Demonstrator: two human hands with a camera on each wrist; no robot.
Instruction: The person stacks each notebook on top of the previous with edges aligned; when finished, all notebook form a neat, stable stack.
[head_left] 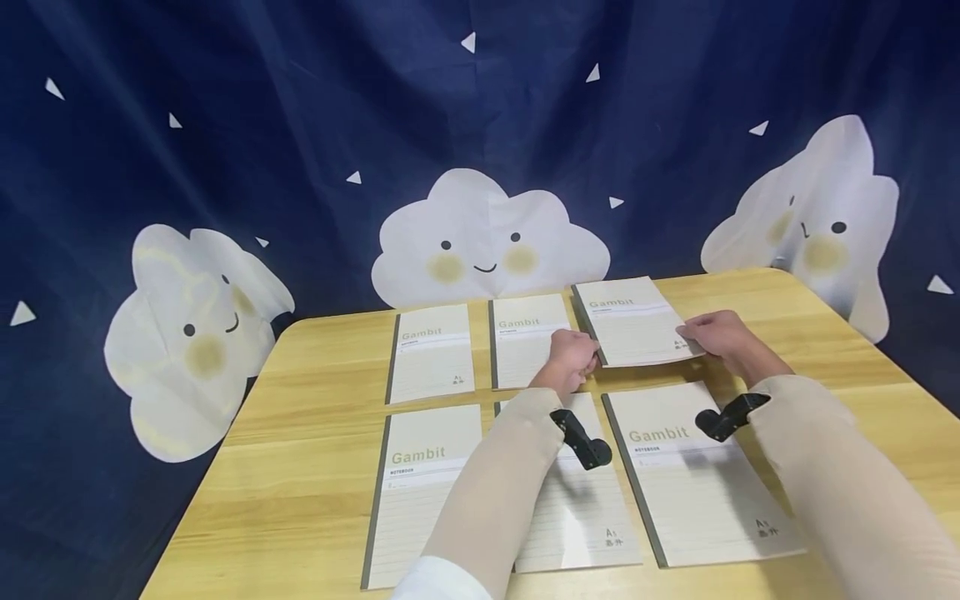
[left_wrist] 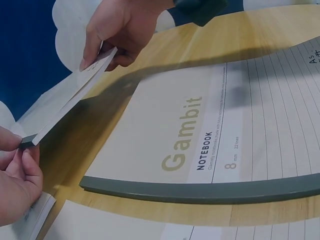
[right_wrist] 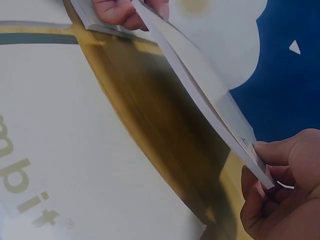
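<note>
Both hands hold one notebook [head_left: 633,325] at the far right of the table, its near edge raised off the wood. My left hand [head_left: 572,358] pinches its near left corner at the dark spine, as the left wrist view also shows. At the near right corner, the thumb of my right hand [head_left: 723,337] lies on the cover with the fingers beneath. In the right wrist view the held notebook [right_wrist: 200,100] is tilted, its pages slightly parted. Below it lies another Gambit notebook [head_left: 697,492], flat on the table.
More matching notebooks lie in two rows: a far left one [head_left: 431,354], a far middle one [head_left: 528,321], a near left one [head_left: 420,492] and a near middle one [head_left: 577,533] partly under my left sleeve. Behind the wooden table [head_left: 300,450] hangs a dark blue curtain [head_left: 315,108] with clouds.
</note>
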